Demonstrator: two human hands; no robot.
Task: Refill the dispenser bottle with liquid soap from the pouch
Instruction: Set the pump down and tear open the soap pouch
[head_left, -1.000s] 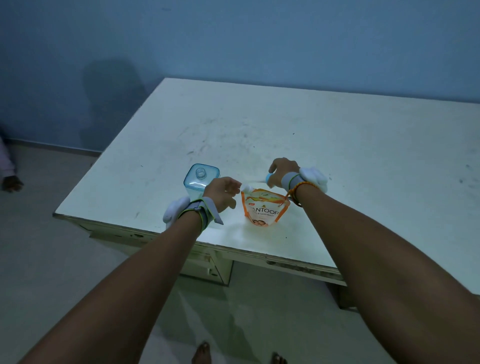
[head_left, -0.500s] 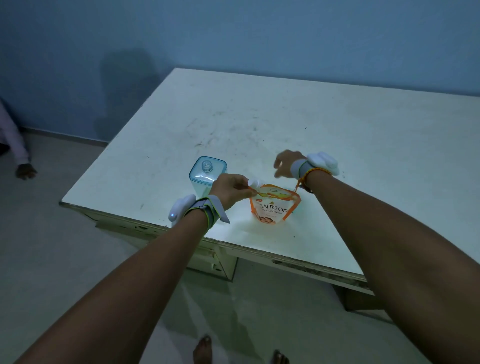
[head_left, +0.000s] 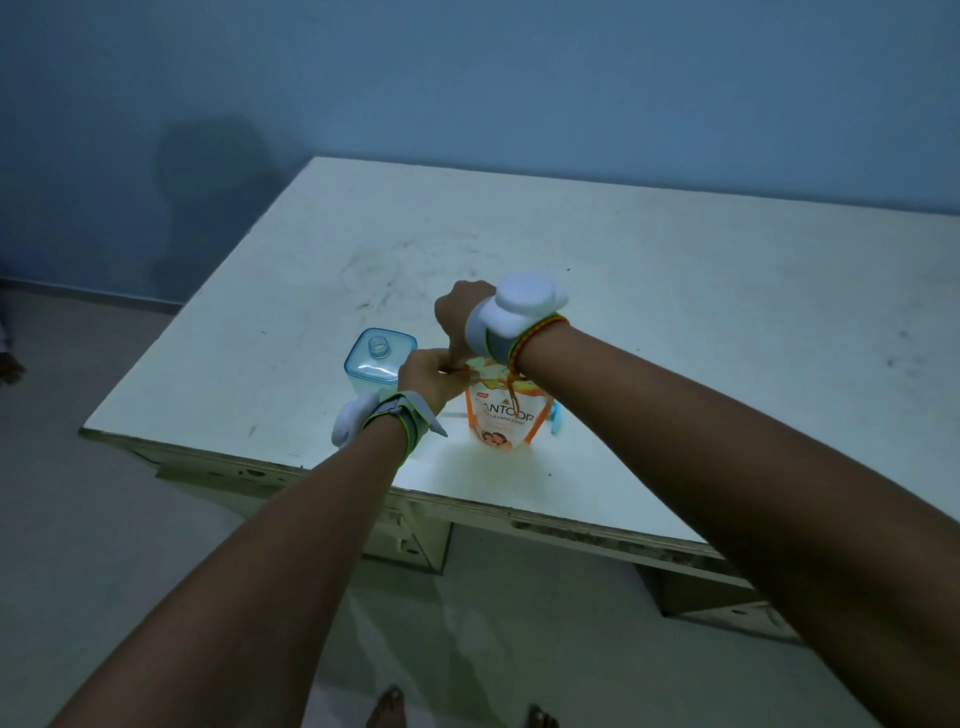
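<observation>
An orange and white soap pouch (head_left: 501, 418) stands upright near the front edge of the white table (head_left: 675, 322). My left hand (head_left: 427, 378) pinches the pouch's top left corner. My right hand (head_left: 460, 312) comes down from above and grips the same top edge, fingers closed on it. Just left of the pouch stands the clear blue square dispenser bottle (head_left: 376, 361), its round neck open with no pump on it. A small light blue piece (head_left: 555, 418) lies on the table behind the pouch's right side, mostly hidden.
The table's front edge runs just below the pouch, with drawers underneath. Bare feet (head_left: 387, 709) show on the floor below. Another person's hand (head_left: 8, 366) is at the far left edge. A blue wall stands behind the table.
My right hand left the spot behind the pouch and came over its top to grip the edge beside my left hand. The light blue piece now lies on the table.
</observation>
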